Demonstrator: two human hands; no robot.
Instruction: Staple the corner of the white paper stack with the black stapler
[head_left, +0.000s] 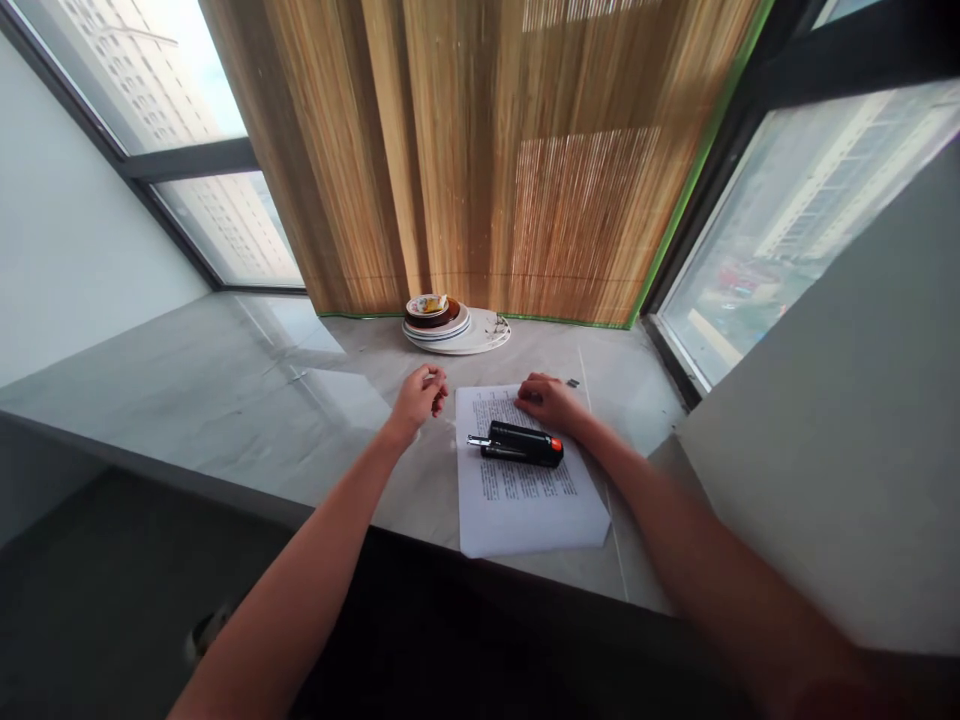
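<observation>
A black stapler with a red-orange patch at its right end lies across a stack of printed paper. From its left end a metal part sticks out. Left of the paper, my left hand hovers with thumb and fingers curled together; whatever they may hold is too small to make out. My right hand is at the paper's upper right edge, its fingers bent inward and partly hidden. Just beyond that hand, a small dark piece lies on the grey counter.
Stacked plates and bowls stand at the back of the stone-look sill, before a bamboo blind. Windows flank both sides, and a wall rises close on the right. The sill's front edge drops off towards me.
</observation>
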